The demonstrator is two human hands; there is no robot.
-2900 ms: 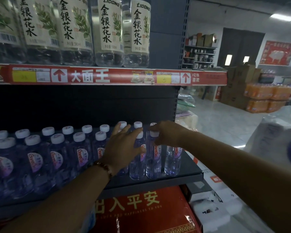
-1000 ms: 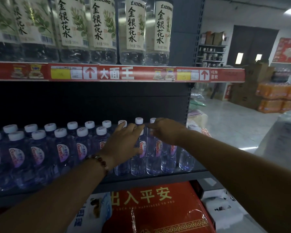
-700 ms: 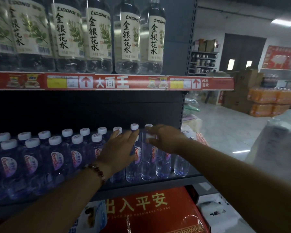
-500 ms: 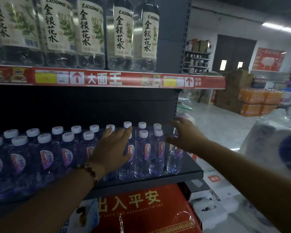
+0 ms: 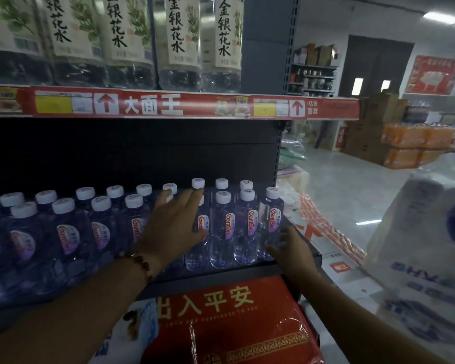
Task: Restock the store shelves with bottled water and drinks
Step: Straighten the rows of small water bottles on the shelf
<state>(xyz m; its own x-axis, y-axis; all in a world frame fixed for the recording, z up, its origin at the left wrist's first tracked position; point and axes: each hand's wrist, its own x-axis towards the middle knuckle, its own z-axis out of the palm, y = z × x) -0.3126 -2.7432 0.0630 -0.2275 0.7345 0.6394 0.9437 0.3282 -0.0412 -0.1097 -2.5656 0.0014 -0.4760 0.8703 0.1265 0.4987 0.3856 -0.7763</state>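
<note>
Your small water bottles (image 5: 222, 227) stand upright in two rows on the dark middle shelf (image 5: 221, 275), white caps up, filling it from the left edge of view to the right end. Around twenty caps show, but the leftmost bottles are cut off by the frame and some are hidden behind your left hand, so the count is not exact.

Your left hand (image 5: 174, 227) lies spread and flat against the front row, fingers straight, fingertips reaching the caps of the back row; it covers most of one or two bottles. A beaded bracelet (image 5: 139, 261) circles that wrist.

Your right hand (image 5: 290, 249) sits low at the shelf's right end, fingers loosely extended toward the base of the end bottle (image 5: 271, 222). It is blurred, so you cannot tell whether it touches.

Above, five large bottles with pale labels (image 5: 179, 43) stand on the upper shelf behind a red price strip (image 5: 168, 105); their tops are cut off.

Below the shelf lies one red wrapped pack (image 5: 234, 324), partly hidden by your arms. Stacked orange shrink-wrapped packs (image 5: 415, 143) sit well apart across the floor, too far to count.
</note>
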